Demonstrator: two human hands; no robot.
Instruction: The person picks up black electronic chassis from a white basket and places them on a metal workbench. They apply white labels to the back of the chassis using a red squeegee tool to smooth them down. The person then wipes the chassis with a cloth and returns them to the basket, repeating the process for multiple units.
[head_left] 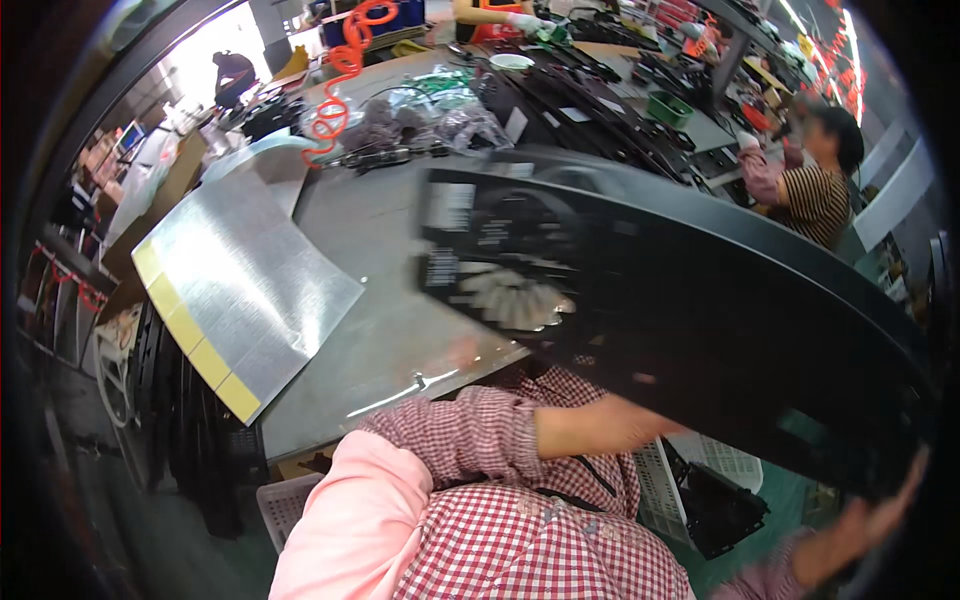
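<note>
A large flat black panel [680,300], smeared by motion, hangs tilted over the right part of the bench. White labels are on its left end, with a pale fan-shaped patch that looks like a reflection beside them. My left hand [625,425] is at its lower edge near the middle, fingers partly hidden by the panel. At the lower right corner my right hand [865,520] grips the edge, blurred. To the left, a shiny silver sheet [250,280] with a yellow strip along one edge lies on the grey bench [350,230].
An orange coiled hose [345,60] hangs over the bench's far side, near plastic bags [430,115] and long black strips [570,100]. A co-worker in a striped top [820,195] is at the right. White plastic baskets [660,490] stand below the bench edge.
</note>
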